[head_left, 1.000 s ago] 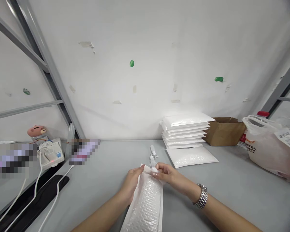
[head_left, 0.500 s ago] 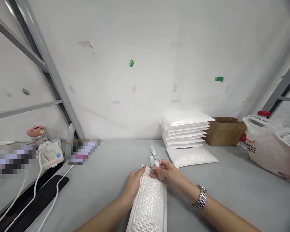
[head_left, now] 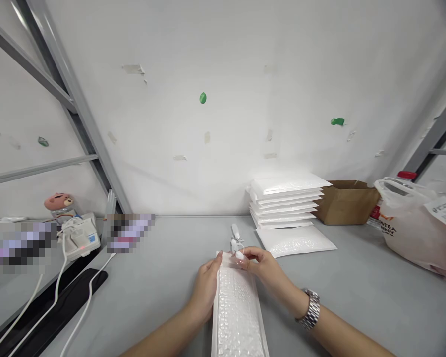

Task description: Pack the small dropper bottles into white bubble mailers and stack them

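A long white bubble mailer points away from me on the grey desk. My left hand is closed on the left edge of its far end, thumb on top. At the mailer's far right corner, my right hand pinches one end of a small white item with rounded ends and a thin cord; its exact kind is unclear. The rest of that item sticks out beyond the mailer's far edge. Partly hidden by my fingers is the mailer's mouth.
Behind on the right stand a stack of white bubble mailers and one mailer lying before it. Farther right are a brown cardboard box and a plastic bag. White cables and a power strip lie left.
The mailer's near end has swung to the right. My right hand has come down over the mailer's far corner, with its thumb now lying on the front.
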`<state>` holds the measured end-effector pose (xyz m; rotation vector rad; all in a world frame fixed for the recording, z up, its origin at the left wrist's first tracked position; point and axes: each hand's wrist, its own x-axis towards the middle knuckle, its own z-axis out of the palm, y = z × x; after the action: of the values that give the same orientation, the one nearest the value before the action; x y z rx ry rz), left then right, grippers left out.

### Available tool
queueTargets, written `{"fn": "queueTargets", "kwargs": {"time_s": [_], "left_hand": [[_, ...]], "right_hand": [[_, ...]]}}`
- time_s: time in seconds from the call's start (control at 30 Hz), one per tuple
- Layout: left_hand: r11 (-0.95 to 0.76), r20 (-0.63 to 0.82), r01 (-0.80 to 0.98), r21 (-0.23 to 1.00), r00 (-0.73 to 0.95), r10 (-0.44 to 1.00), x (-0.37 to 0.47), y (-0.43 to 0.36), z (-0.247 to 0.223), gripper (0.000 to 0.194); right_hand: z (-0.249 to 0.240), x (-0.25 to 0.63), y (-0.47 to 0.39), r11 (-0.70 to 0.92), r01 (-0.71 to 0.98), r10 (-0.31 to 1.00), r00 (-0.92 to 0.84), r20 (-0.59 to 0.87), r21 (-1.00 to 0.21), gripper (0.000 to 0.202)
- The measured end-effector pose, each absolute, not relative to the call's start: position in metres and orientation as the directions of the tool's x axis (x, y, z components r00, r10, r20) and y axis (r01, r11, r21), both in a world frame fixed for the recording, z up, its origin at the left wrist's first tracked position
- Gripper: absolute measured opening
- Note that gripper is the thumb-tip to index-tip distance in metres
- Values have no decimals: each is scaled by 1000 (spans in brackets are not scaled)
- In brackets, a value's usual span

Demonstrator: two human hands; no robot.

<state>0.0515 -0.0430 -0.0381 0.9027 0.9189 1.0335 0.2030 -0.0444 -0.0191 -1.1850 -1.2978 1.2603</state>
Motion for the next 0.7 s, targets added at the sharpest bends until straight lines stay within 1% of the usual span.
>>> {"fn": "queueTargets", "kwargs": {"time_s": [0.07, 0.17, 0.27, 0.33, 0.4, 0.47, 0.57, 0.7], "left_hand": [[244, -176, -310, 919, 232, 957, 52, -43, -37, 46], [238, -174, -303, 923, 225, 959, 52, -43, -36, 48], [240, -176, -294, 925, 229, 957, 52, -44, -37, 49], [237, -172, -294, 926, 232, 957, 52, -44, -37, 48], [238, -174, -286, 928, 232, 957, 52, -44, -38, 47], [245, -185, -273, 930, 228, 956, 52, -44, -38, 46], [257, -201, -269, 928, 221, 954, 52, -43, -39, 47], [272, -216, -293, 917, 209, 954, 51, -42, -40, 50]], "right_hand": [[-23, 203, -42, 59, 34, 994, -94, 56, -998, 26], [-27, 203, -41, 114, -45, 987, -107, 118, -992, 22], [-26, 202, -43, 170, -116, 980, -83, 180, -979, 18], [-26, 202, -44, 211, -52, 977, -12, 212, -976, 19], [-25, 202, -45, 237, 106, 965, 91, 246, -966, 21], [-25, 201, -46, 231, 235, 955, 130, 266, -944, 20], [-25, 200, -48, 238, 270, 965, 42, 258, -933, 19], [-27, 197, -50, 307, 309, 950, -49, 307, -900, 16]]}}
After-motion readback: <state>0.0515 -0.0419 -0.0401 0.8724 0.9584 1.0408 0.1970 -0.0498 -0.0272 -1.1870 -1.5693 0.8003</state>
